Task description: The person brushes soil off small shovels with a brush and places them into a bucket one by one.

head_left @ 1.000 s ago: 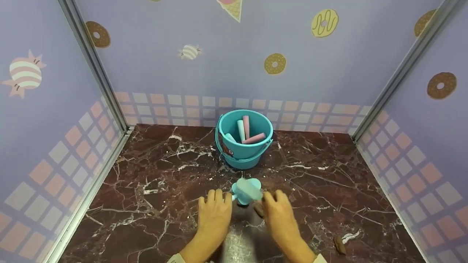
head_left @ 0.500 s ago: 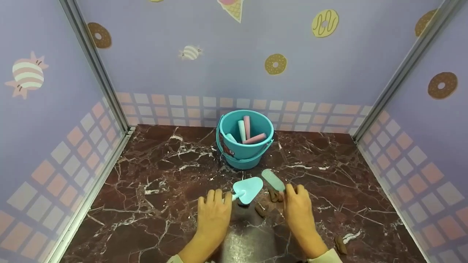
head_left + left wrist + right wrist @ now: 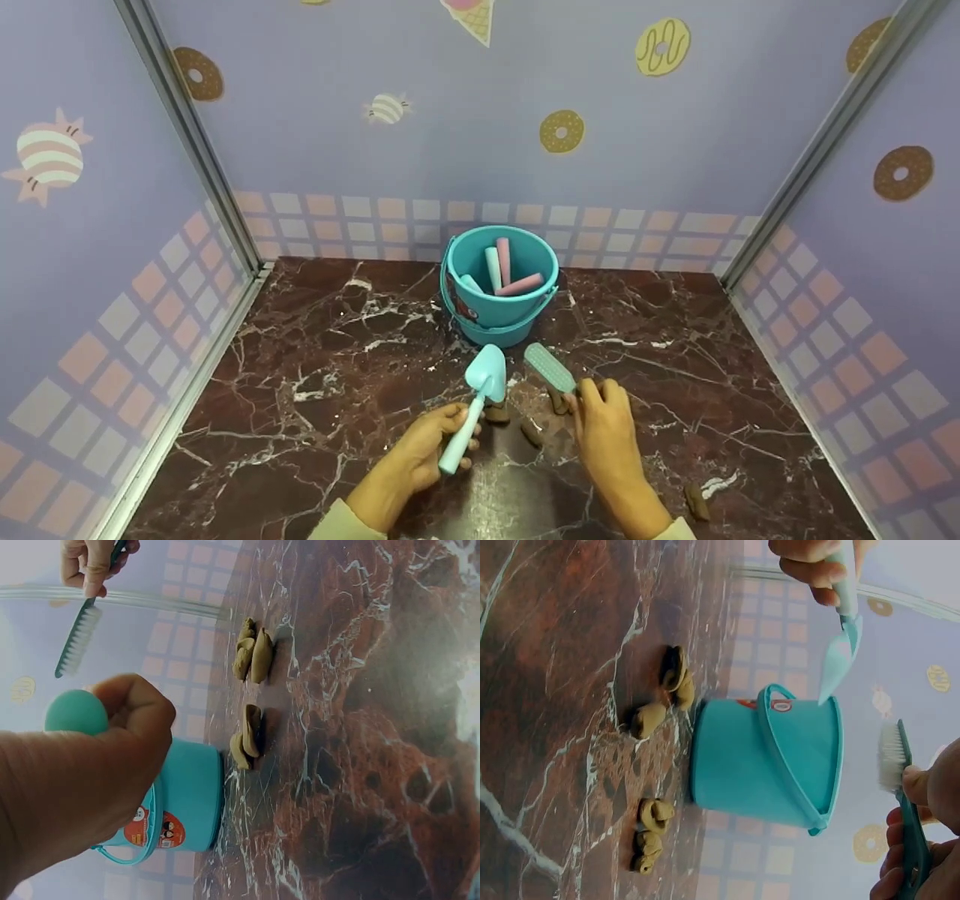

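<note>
My left hand (image 3: pixel 420 450) grips the handle of a light blue toy trowel (image 3: pixel 486 373), its blade raised and pointing away toward the bucket. In the right wrist view the trowel (image 3: pixel 838 664) is held up above the floor slab. My right hand (image 3: pixel 609 431) holds a dark green brush (image 3: pixel 551 367); its white bristles (image 3: pixel 892 756) face down and are well off the surface. Below and between the hands lie brown, curled lumps: one (image 3: pixel 496 412) by the trowel, one (image 3: pixel 531 433) in the middle and some (image 3: pixel 253 652) under the brush.
A turquoise bucket (image 3: pixel 499 311) with its handle lowered stands behind the hands. Pink and pale blue sticks (image 3: pixel 504 262) stand in it. Another brown lump (image 3: pixel 696 502) lies near right on the dark marbled surface (image 3: pixel 322 450). Purple patterned walls enclose three sides.
The brush has moved right, away from the trowel. The left hand has turned over and lifted the trowel, whose blade now points forward; a brown lump shows where the trowel was.
</note>
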The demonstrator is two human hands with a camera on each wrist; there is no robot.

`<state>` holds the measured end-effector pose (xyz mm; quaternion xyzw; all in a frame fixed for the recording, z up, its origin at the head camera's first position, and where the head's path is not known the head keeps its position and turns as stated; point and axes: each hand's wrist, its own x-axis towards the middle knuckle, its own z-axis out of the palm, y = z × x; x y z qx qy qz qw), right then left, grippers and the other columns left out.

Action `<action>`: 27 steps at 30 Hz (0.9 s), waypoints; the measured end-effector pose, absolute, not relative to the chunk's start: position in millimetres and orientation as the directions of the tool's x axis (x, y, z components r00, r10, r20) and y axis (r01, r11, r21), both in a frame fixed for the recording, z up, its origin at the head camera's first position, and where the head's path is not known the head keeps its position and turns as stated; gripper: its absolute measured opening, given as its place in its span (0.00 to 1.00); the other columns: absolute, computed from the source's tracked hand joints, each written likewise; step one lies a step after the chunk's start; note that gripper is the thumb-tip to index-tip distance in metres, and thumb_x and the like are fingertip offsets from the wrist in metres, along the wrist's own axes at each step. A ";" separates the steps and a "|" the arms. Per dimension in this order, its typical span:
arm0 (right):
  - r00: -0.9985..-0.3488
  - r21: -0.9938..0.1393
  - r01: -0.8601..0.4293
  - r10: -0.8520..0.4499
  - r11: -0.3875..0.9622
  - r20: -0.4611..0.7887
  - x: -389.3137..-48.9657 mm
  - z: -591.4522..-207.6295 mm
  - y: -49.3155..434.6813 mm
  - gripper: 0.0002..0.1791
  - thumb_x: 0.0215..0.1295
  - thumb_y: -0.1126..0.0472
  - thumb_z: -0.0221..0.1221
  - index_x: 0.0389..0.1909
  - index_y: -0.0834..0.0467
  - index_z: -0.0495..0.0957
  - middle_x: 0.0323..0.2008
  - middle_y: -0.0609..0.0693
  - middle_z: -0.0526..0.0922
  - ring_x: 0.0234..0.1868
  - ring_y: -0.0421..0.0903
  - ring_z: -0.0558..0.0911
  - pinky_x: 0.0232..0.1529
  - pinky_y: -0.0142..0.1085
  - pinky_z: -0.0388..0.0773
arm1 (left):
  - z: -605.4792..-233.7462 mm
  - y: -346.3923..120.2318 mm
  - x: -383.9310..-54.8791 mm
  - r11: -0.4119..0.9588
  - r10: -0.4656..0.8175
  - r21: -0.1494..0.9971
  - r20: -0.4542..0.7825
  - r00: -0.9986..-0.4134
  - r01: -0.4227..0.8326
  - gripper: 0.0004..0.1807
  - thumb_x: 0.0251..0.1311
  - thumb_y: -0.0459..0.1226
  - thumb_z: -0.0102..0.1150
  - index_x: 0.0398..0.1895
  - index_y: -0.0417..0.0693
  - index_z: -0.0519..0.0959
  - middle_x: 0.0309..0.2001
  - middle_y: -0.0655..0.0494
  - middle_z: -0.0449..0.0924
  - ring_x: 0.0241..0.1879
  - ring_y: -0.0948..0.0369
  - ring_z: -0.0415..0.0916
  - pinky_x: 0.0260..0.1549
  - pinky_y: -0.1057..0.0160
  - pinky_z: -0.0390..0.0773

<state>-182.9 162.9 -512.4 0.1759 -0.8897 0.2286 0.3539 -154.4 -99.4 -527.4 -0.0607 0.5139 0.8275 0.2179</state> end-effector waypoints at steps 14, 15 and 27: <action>-0.664 -0.274 -0.618 -0.302 0.737 0.684 -161.6 -509.1 133.8 0.09 0.65 0.60 0.67 0.34 0.57 0.76 0.30 0.46 0.67 0.31 0.40 0.66 0.28 0.32 0.72 | -522.0 -94.2 -146.4 -0.429 0.459 0.754 -0.292 -0.839 -0.497 0.21 0.73 0.31 0.38 0.66 0.33 0.63 0.38 0.49 0.74 0.31 0.60 0.73 0.25 0.64 0.74; -0.664 -0.275 -0.604 -0.282 0.748 0.692 -164.5 -507.9 136.2 0.09 0.64 0.60 0.68 0.33 0.57 0.76 0.29 0.47 0.67 0.30 0.40 0.67 0.28 0.33 0.73 | -522.3 -94.7 -145.6 -0.416 0.469 0.761 -0.289 -0.834 -0.498 0.20 0.72 0.32 0.38 0.64 0.34 0.66 0.37 0.49 0.74 0.31 0.61 0.72 0.25 0.64 0.74; -0.678 -0.314 -0.614 -0.281 0.724 0.679 -173.8 -506.2 145.8 0.07 0.63 0.63 0.68 0.36 0.58 0.79 0.31 0.47 0.70 0.32 0.41 0.70 0.31 0.33 0.76 | -525.7 -97.2 -142.7 -0.412 0.479 0.757 -0.294 -0.827 -0.508 0.18 0.76 0.36 0.38 0.60 0.33 0.69 0.38 0.50 0.74 0.31 0.61 0.72 0.24 0.66 0.74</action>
